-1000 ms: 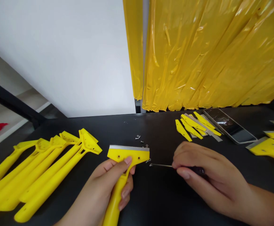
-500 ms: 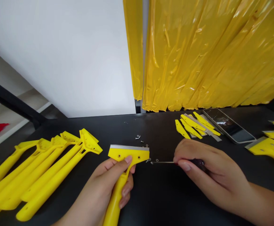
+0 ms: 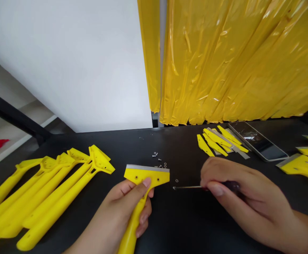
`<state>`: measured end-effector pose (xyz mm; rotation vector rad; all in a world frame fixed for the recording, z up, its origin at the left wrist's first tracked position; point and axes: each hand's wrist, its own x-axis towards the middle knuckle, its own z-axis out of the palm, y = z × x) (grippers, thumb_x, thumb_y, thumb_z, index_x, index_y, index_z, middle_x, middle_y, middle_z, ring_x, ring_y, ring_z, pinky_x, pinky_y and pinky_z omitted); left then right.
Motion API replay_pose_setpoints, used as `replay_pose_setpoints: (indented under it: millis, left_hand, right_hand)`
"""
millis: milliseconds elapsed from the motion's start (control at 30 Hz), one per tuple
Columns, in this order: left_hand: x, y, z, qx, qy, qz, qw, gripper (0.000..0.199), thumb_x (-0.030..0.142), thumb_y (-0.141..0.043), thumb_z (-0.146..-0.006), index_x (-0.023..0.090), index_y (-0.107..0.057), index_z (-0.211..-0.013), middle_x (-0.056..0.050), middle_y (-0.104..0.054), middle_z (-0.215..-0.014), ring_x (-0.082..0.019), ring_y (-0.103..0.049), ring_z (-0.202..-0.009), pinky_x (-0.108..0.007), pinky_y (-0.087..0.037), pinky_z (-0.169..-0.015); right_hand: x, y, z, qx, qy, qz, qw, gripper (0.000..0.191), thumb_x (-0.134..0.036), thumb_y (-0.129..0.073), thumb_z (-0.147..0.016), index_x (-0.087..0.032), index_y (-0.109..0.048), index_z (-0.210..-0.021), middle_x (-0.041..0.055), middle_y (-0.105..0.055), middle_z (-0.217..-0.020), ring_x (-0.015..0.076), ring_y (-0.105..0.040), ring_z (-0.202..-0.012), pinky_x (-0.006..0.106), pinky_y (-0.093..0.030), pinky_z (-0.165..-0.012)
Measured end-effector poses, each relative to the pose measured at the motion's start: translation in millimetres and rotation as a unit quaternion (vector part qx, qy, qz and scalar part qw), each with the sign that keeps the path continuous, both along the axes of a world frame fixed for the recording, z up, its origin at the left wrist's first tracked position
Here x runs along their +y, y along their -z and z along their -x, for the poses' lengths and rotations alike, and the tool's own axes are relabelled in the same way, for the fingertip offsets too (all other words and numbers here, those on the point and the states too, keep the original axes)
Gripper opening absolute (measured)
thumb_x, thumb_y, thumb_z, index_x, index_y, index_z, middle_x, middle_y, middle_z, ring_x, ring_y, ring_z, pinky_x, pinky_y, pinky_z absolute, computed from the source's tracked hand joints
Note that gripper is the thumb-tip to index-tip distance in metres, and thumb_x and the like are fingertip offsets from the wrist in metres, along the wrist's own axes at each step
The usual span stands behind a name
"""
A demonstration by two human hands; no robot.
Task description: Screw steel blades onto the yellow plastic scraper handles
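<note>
My left hand (image 3: 127, 208) grips the handle of a yellow plastic scraper (image 3: 145, 175), whose steel blade edge faces away from me. My right hand (image 3: 243, 194) holds a dark-handled screwdriver (image 3: 188, 187) with its thin metal shaft pointing left. The shaft tip rests just right of the scraper head and apart from it, close to a small metal washer (image 3: 176, 180). Several tiny screws and washers (image 3: 156, 158) lie on the black table just beyond the scraper head. The handle's lower end passes out of view at the bottom.
Several yellow scrapers (image 3: 50, 187) lie on the black table (image 3: 185, 141) at left, with more (image 3: 302, 167) at right. Yellow parts and metal blades (image 3: 217, 143) lie near a smartphone (image 3: 257, 141). Yellow plastic sheeting (image 3: 222, 63) and a white panel (image 3: 69, 63) stand behind.
The scraper in my left hand has shifted slightly right and down. My right hand and the screwdriver have moved a little right and down.
</note>
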<state>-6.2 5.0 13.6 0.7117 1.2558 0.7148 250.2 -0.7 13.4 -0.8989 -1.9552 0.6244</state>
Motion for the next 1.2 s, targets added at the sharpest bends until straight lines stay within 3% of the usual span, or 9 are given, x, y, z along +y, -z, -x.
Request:
replay_pose_setpoints:
  millis: [200,533,1200]
  left_hand:
    - [-2,10.1,0,-0.012,0.047,0.022,0.999,0.037,0.051,-0.069,-0.092,0.018,-0.063,-0.077,0.004,-0.052,-0.049,-0.009,-0.040,-0.040,-0.022,-0.028,-0.045]
    - [-13,6.6,-5,-0.006,0.044,0.073,0.996,0.035,0.051,-0.070,-0.091,0.019,-0.064,-0.077,0.004,-0.051,-0.050,-0.010,-0.041,-0.044,-0.022,-0.031,-0.047]
    - [-10,9.9,-3,-0.008,0.051,0.070,0.996,0.035,0.052,-0.071,-0.091,0.019,-0.065,-0.080,0.004,-0.052,-0.051,-0.009,-0.041,-0.044,-0.021,-0.030,-0.047]
  right_hand:
    - [-10,-3.0,2,0.065,0.080,0.004,0.995,0.010,-0.029,-0.058,-0.105,-0.028,-0.068,-0.104,0.0022,-0.068,-0.084,0.0174,-0.068,-0.081,0.025,-0.051,-0.061]
    - [-10,-4.6,-1,0.039,0.055,0.004,0.998,0.010,-0.031,-0.058,-0.105,-0.028,-0.067,-0.103,0.0015,-0.068,-0.083,0.0163,-0.068,-0.079,0.024,-0.053,-0.062]
    - [-12,-1.0,-1,0.045,0.052,0.021,0.997,0.009,-0.027,-0.057,-0.105,-0.029,-0.066,-0.104,0.0002,-0.067,-0.084,0.0155,-0.068,-0.080,0.024,-0.053,-0.068]
